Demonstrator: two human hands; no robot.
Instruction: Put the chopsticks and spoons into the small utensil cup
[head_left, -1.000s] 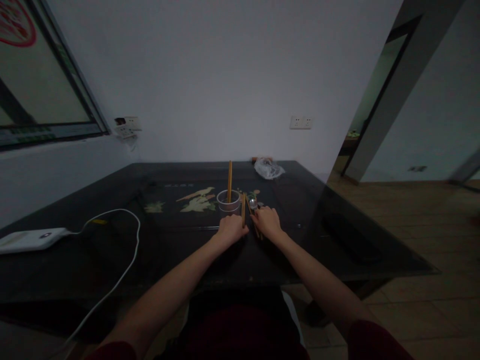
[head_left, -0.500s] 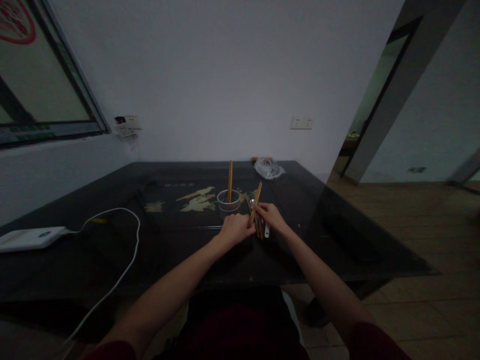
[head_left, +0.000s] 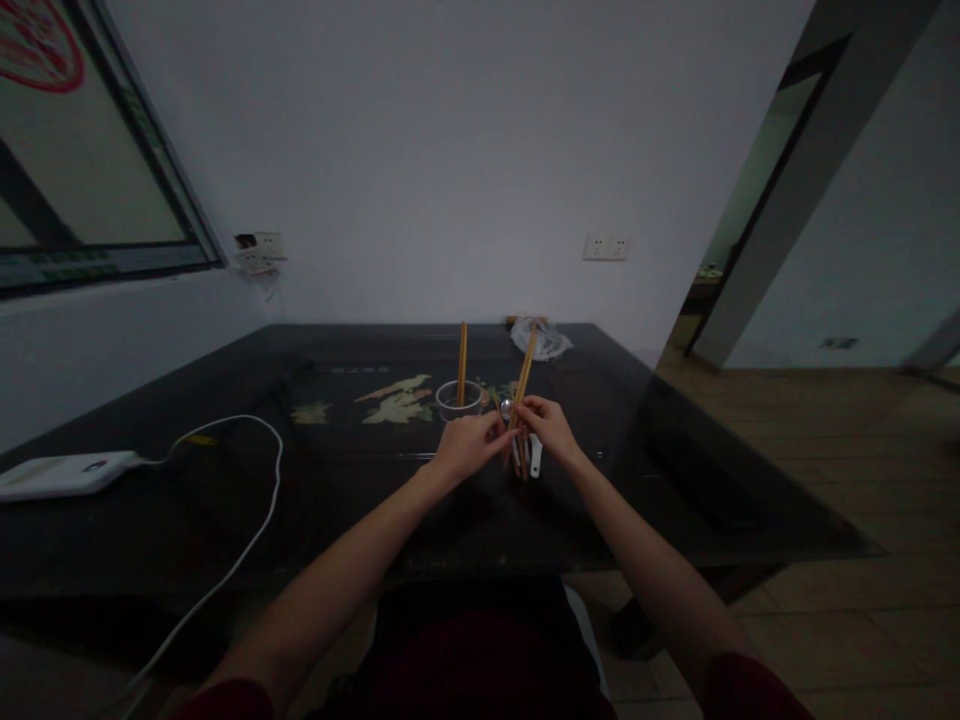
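Observation:
A pair of wooden chopsticks point(head_left: 528, 362) stands tilted up between my two hands. My right hand point(head_left: 547, 424) pinches them partway down, while my left hand point(head_left: 469, 443) closes around their lower part from the left. Beneath my hands more chopsticks point(head_left: 523, 468) lie on the table, beside a white spoon point(head_left: 535, 456) and a metal spoon whose round bowl point(head_left: 506, 408) shows past my fingers. Just beyond my left hand is a round clear bowl point(head_left: 448, 402), with other chopsticks point(head_left: 463, 358) upright in it.
The dark table point(head_left: 360, 520) has a painted leaf-like pattern. A crumpled plastic bag point(head_left: 551, 343) lies at its far edge by the wall. On the left rests a white power bank point(head_left: 67, 476) with a white cable point(head_left: 274, 480) trailing off the front. Wall sockets point(head_left: 607, 247) are behind.
The chopsticks in my hands have risen, their tips now higher and further right. My left hand has shifted slightly up, and more of the white spoon shows.

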